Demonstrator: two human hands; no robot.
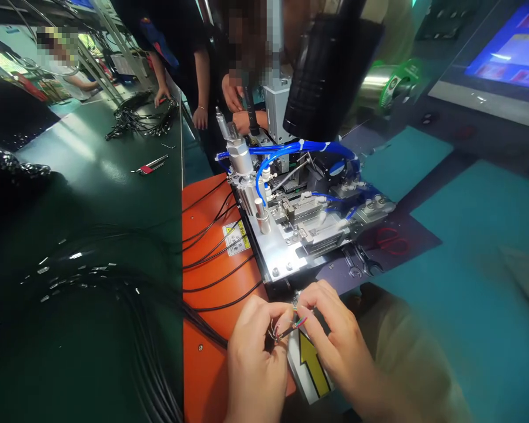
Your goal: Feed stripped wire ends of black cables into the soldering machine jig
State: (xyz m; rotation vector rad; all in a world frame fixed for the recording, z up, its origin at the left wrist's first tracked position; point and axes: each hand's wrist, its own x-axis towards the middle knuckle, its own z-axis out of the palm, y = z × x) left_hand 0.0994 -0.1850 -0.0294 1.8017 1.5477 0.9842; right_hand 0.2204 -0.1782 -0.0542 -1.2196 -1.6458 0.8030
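Observation:
My left hand and my right hand meet at the near edge of the bench, both pinched on the stripped end of a black cable. Thin coloured wires fan out between the fingertips. The cable runs left across an orange plate. Just beyond my hands stands a metal fixture with blue air hoses and a silver cylinder. A yellow arrow sticker lies under my right hand.
Several black cables lie heaped on the green bench at left and cross the orange plate. Red-handled pliers lie further back. Wrenches and red scissors rest right of the fixture. Other people stand behind, one with a hand hanging down.

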